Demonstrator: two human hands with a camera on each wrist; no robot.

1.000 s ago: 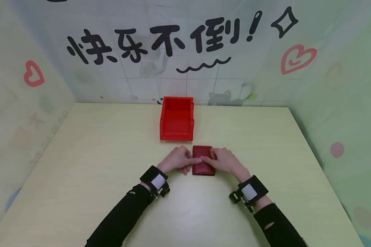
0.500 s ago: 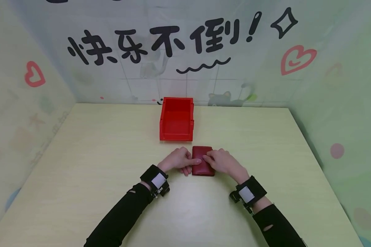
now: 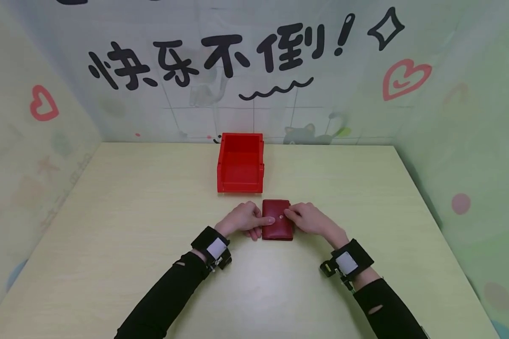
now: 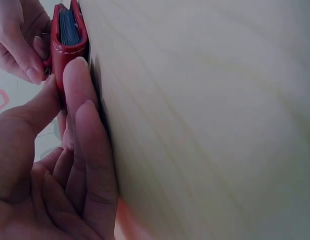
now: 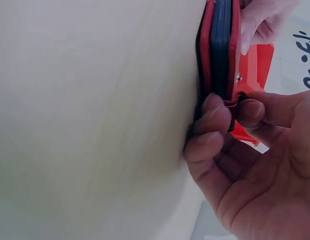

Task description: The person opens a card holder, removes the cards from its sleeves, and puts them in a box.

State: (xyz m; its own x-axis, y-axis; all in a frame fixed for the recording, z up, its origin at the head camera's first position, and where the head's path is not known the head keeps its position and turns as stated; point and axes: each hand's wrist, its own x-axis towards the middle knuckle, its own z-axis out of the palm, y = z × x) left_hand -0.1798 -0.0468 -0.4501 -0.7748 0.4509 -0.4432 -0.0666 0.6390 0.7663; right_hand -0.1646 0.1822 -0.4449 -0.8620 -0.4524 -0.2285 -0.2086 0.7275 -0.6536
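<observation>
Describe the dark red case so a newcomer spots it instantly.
On the pale tabletop, find the bright red open bin. Just nearer the person and slightly right, between the left hand and right hand, lies the dark red case. Unlike the bin, it is flat, with pale stitching and a snap.

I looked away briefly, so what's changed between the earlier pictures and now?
The right hand has moved rightward toward the right edge of the red wallet, uncovering a small snap; the right wrist view shows it pinching a strap there. The left hand still holds the wallet's left side; the red bin hasn't moved.
</observation>
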